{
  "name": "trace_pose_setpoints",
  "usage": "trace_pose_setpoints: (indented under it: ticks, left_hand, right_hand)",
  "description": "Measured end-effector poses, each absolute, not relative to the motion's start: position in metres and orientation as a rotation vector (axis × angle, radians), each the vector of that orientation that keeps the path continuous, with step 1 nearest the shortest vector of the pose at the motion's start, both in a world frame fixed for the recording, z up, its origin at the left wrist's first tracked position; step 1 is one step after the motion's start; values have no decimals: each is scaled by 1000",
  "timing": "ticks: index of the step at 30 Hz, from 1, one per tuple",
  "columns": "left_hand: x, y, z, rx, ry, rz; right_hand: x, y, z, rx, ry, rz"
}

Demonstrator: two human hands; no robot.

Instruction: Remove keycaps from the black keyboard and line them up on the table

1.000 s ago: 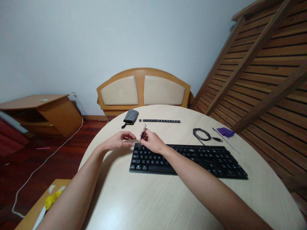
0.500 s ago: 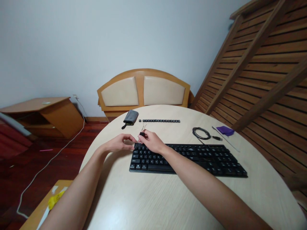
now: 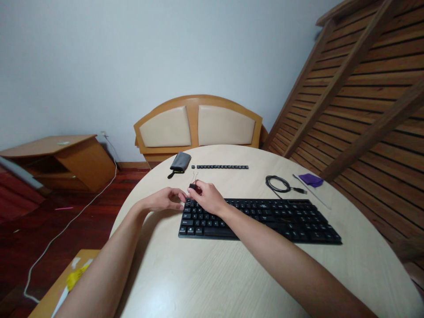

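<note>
A black keyboard (image 3: pixel 212 231) lies on the round table with its top-left corner between my two hands. My right hand (image 3: pixel 207 196) pinches a keycap puller (image 3: pixel 192 186) with a small black body; two thin wires stick up from it. It is held over the top-left corner of the keyboard, and its lower end is too small to make out. My left hand (image 3: pixel 165 198) rests at the same corner, thumb and fingers apart, fingertips at the keyboard's edge. Behind them a row of loose keycaps (image 3: pixel 222 167) lies on the table, with one single keycap (image 3: pixel 193 167) apart at its left end.
A grey pouch (image 3: pixel 180 162) lies at the back left of the table (image 3: pixel 198 274). To the right are a coiled USB cable (image 3: pixel 278 183), a thin stick (image 3: pixel 313 193) and a purple cloth (image 3: pixel 310 179). A padded headboard (image 3: pixel 195 101) stands behind the table.
My right hand with the keycap puller has shifted slightly to the left and up. The left hand has moved slightly, staying by the keyboard's corner.
</note>
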State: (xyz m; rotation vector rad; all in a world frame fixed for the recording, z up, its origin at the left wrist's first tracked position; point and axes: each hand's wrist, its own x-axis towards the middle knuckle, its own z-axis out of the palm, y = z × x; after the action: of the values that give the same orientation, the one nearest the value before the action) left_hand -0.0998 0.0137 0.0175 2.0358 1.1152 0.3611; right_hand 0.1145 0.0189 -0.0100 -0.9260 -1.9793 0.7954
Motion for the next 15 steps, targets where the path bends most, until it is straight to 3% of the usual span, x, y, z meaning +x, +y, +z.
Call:
trace_pose_setpoints:
  ticks: [15]
  left_hand:
    - [-96, 12, 19, 2015, 1113, 396]
  right_hand:
    - [114, 16, -6, -850, -2066, 770]
